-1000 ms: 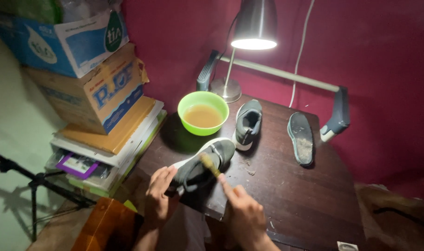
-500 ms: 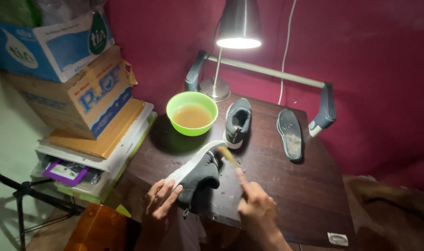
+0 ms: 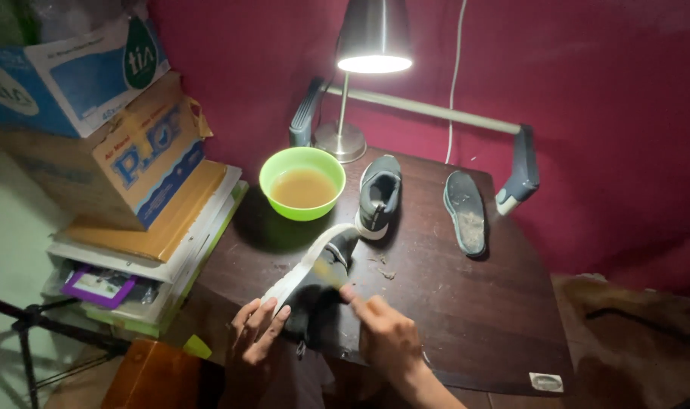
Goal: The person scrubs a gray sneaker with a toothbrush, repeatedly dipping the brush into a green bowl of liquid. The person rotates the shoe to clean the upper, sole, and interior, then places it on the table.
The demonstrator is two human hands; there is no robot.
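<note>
1. We start with the grip: the left hand (image 3: 255,330) is closed around the heel end of a dark shoe (image 3: 314,284) tipped on its side, its white sole facing away from the right hand (image 3: 385,335). That hand is closed on a small brush (image 3: 334,277) whose head rests on the upper, just above the left-hand hold.
2. The shoe sits at the near edge of the dark wooden table (image 3: 451,318), directly under both hands.
3. Beyond the grip, on the far left, stand stacked cardboard boxes (image 3: 125,144): we count two, with flat books beneath them.
4. Straight beyond the grip shines one desk lamp (image 3: 373,42).
5. Just past the held shoe sits one green bowl (image 3: 302,183) of cloudy brown liquid.
6. Beside the bowl stands a second shoe (image 3: 378,195), making two shoes in all; well to the right of the grip lies one loose insole (image 3: 466,212).
7. To scrub well, in our judgement, we should keep the left hand firm so the shoe cannot roll, use short strokes, and wet the bristles in the bowl as they dry.
</note>
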